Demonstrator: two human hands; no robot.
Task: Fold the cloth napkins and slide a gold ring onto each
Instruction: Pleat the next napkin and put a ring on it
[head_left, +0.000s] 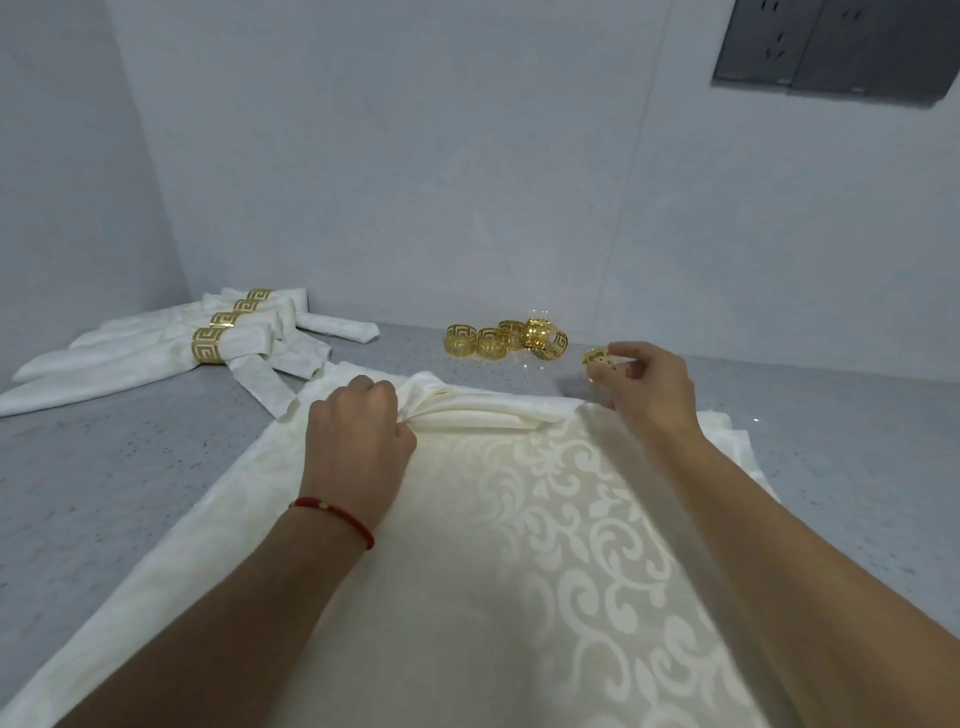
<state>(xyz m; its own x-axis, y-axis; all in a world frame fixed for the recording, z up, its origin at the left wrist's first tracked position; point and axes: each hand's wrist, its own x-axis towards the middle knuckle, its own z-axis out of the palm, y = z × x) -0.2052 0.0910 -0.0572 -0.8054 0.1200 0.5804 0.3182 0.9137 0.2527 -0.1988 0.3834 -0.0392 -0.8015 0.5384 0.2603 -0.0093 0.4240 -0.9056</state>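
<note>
Cream damask napkin (519, 545), spread flat on grey speckled counter (130, 493), nearest the viewer. Left hand (358, 436), red cord bracelet (337, 517) at wrist, grips the napkin's gathered far corner. Right hand (649, 384) pinches one gold ring (597, 364) just beyond the napkin's far edge. Behind: loose gold rings (504, 340) clustered together. Far left: finished napkins (156, 348), ringed, fanned beside the wall.

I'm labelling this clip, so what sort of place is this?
Probably a back-of-house prep counter: a grey speckled countertop against plain pale walls, wall sockets, ringed folded napkins stacked in the corner, and loose gold napkin rings.
</note>
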